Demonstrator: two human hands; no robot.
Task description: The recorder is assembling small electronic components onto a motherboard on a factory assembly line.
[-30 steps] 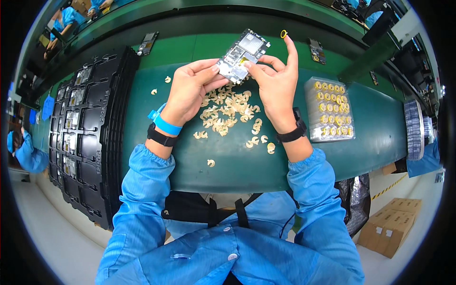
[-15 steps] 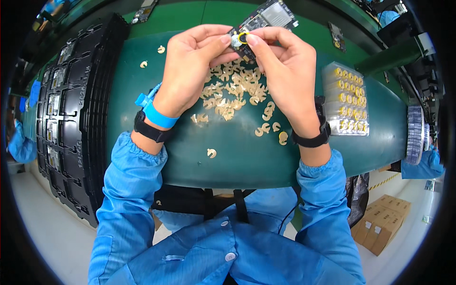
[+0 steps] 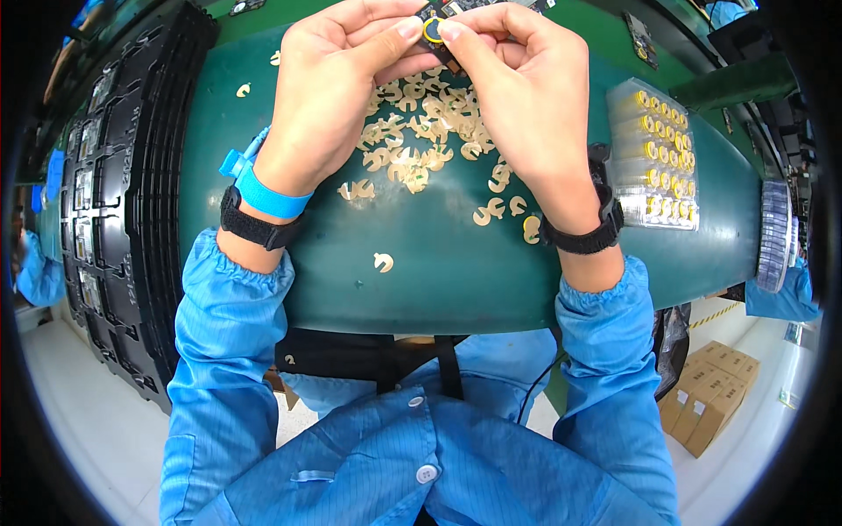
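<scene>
Near the top edge, a dark circuit board [image 3: 451, 63] is held between both hands, partly covered by the fingers. On it sits a round part with a yellow rim and dark middle [image 3: 432, 31]. My left hand [image 3: 338, 83] pinches the board's left side, thumb by the round part. My right hand [image 3: 531, 92] is closed at the other side, its thumb tip touching the yellow rim; its other fingers are partly hidden. Below the hands lies a loose heap of cream, notched discs [image 3: 408, 162] on the green mat [image 3: 421, 294].
A clear tray of yellow round parts [image 3: 653, 158] stands right of my right wrist. Stacked black trays [image 3: 145, 202] rise along the left. Another circuit board [image 3: 641, 39] lies at the far right. Cardboard boxes [image 3: 710, 394] are on the floor, lower right.
Both hands and the board appear higher in view and slightly further left. The mat and discs have shifted too, as the view itself moved. The right thumb remains at the yellow rim.
</scene>
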